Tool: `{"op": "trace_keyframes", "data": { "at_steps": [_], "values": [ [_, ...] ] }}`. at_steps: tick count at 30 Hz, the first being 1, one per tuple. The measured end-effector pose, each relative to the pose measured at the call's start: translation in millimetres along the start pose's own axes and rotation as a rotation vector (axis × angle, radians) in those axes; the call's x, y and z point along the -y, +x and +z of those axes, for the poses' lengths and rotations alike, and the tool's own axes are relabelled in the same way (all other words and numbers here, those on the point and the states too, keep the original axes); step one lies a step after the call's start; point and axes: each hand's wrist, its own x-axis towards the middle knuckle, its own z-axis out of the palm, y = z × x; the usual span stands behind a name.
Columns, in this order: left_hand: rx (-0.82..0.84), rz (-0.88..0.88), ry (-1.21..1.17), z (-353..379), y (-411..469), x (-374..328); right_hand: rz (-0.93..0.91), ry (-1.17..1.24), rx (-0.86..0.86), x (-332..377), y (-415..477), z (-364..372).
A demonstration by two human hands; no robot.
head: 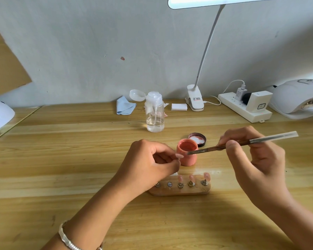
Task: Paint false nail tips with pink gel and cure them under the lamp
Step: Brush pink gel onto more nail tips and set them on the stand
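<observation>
Four false nail tips show. One nail tip [179,156] is pinched at the fingertips of the left hand [152,163], just left of centre frame. The other three tips [191,177] stand on three of the five metal posts of one wooden holder [179,191] in the lower middle, on the three posts to the right.

One open pot of pink gel [187,154] stands upright just behind the holder, and its single dark lid [197,138] lies inner side up, just behind and right of the pot.

The right hand [257,159] grasps one brush [242,142] between thumb and curled fingers. The brush slants down to the left, and its bristles end in front of the pot's rim, just beside the held tip; whether they touch it cannot be told.

Both forearms come in from the bottom edge over the wooden table [61,159]. The left wrist wears one bracelet [69,239].

Along the back wall are:
- one blue cloth [125,105]
- one clear pump bottle [154,112] with its cap flipped open
- one stack of white pads [178,107]
- one clip lamp [195,100]
- one power strip [242,109]
- one curing lamp [296,96] at the right edge
</observation>
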Motion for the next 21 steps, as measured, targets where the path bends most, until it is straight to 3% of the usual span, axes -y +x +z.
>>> {"op": "trace_keyframes", "data": {
  "at_steps": [6, 13, 21],
  "values": [
    [0.0, -0.007, 0.012, 0.0, 0.2, 0.6, -0.006, 0.025, 0.07, -0.8, -2.0, 2.8],
    [-0.004, -0.022, 0.008, 1.2, 0.7, 2.2, 0.073, 0.093, -0.008, -1.8, 1.7, 0.8],
    [-0.004, -0.027, 0.02, 0.9, 0.1, 0.3, 0.083, 0.086, 0.032, -0.9, 0.7, 2.7]
  ]
}}
